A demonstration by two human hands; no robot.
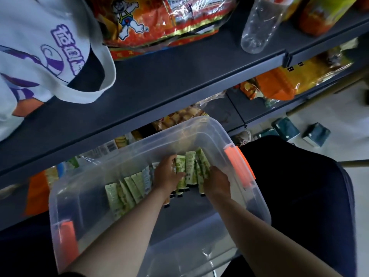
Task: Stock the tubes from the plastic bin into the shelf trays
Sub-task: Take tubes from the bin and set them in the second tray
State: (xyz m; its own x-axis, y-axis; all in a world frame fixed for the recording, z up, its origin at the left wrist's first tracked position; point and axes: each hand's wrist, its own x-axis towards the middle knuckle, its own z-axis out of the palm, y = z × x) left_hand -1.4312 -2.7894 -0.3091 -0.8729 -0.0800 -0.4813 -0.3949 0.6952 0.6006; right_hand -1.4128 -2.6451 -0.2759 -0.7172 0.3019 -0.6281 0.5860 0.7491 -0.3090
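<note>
Left hand (pixel 167 172) and right hand (pixel 216 181), fingers curled, grip a bunch of green tubes (pixel 189 166) between them inside the clear plastic bin (pixel 119 162).

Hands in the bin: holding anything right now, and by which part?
Both hands are gathering a bunch of green tubes inside the plastic bin. Left hand and right hand press its sides, around mid-body; caps point toward the person.
</note>
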